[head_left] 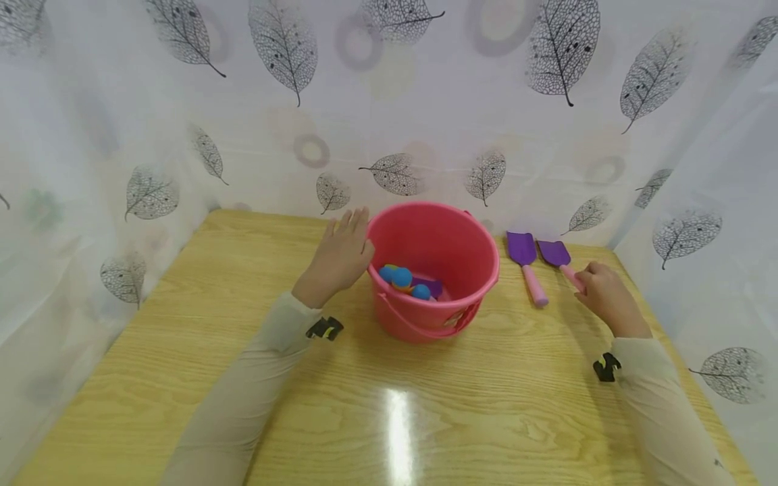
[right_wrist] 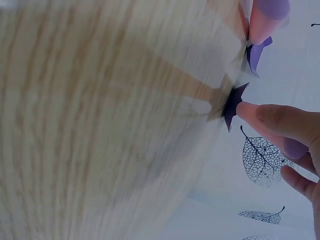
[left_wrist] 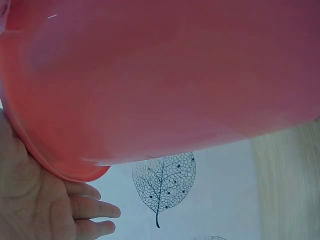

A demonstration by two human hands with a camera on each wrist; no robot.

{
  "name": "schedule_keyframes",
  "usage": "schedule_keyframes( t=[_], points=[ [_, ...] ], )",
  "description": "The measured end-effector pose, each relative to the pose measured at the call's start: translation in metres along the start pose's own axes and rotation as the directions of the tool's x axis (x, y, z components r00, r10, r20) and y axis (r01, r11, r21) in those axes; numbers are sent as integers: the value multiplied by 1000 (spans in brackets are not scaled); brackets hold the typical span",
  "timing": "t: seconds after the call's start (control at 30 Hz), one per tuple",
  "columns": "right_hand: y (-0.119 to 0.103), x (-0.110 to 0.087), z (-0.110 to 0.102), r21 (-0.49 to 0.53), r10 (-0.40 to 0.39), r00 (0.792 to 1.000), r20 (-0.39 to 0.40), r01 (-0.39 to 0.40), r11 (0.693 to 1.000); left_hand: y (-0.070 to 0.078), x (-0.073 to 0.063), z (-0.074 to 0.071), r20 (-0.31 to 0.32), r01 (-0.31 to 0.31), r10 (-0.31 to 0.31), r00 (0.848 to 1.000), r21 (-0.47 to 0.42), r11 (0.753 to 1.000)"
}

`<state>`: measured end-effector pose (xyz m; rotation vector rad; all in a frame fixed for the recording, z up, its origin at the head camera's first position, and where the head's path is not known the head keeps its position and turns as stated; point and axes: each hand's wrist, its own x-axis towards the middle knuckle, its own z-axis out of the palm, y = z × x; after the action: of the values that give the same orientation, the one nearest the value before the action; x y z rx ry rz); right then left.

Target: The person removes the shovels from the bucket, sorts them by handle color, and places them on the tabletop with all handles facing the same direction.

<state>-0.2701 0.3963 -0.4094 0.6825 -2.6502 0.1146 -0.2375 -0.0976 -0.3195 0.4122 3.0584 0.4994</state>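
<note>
A pink bucket [head_left: 428, 317] stands upright on the table, holding blue balls [head_left: 401, 277] and a purple piece. My left hand [head_left: 342, 260] rests against the bucket's left rim, its fingers extended; the left wrist view shows the same hand [left_wrist: 37, 200] against the bucket wall [left_wrist: 165, 90]. On the right, my right hand [head_left: 608, 297] pinches the pink handle of a toy shovel [head_left: 554, 253]. Thumb and fingers close around that handle [right_wrist: 272, 127] in the right wrist view. Just left of it lies a second purple-and-pink toy shovel [head_left: 527, 266].
The wooden table [head_left: 486, 418] carries the bucket and shovels toward its back edge. A white curtain [head_left: 377, 115] with leaf prints rises behind the table and along both sides. The bucket's handle [head_left: 419, 331] hangs down at the front.
</note>
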Motion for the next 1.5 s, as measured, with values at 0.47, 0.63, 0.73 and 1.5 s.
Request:
schedule_keyframes(
  t=[0.47,0.63,0.73,1.5],
  points=[
    [-6,-3,-4,40,21,993,114,-26,999,-2,1,2,-12,-7,6,1000,-15,1000],
    [-6,-3,-5,80,14,988,153,-26,996,-2,0,1,-8,-3,2,1000,-17,1000],
    [-5,-4,-4,87,10,983,185,-27,996,-2,0,1,-7,-4,4,1000,-14,1000],
    [-3,-7,0,61,28,956,294,-48,997,-1,1,1,-14,-10,9,1000,-13,1000]
  ],
)
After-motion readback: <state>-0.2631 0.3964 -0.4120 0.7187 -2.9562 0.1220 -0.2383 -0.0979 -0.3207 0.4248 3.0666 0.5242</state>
